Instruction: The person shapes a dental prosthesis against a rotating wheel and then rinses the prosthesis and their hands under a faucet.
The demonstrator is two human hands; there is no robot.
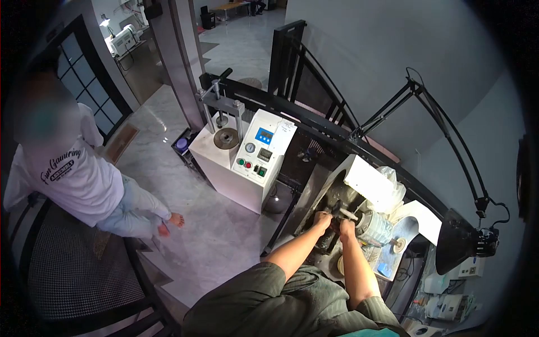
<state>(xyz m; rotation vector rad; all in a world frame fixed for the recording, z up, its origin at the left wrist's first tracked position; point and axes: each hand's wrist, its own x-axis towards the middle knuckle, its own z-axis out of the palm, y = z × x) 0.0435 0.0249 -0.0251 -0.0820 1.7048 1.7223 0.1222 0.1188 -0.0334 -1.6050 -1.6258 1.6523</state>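
Both of my hands are close together at the left side of a bench machine with a round motor body (pixel 375 228). My left hand (pixel 321 220) has its fingers curled in beside a dark part in front of the machine's hood. Just right of it, my right hand (pixel 347 227) is also closed, below a pale shaft or wheel (pixel 348 214). What the fingers of either hand hold is too small and dark to make out. A white hood (pixel 359 178) stands behind the hands, with a clear plastic bag (pixel 391 182) on it.
A white control box with a press (pixel 261 151) stands ahead to the left. At the right is a black desk lamp (pixel 457 241) on a jointed arm. Another person (pixel 78 163) sits at the far left. A blue item (pixel 385 269) lies near the machine's right end.
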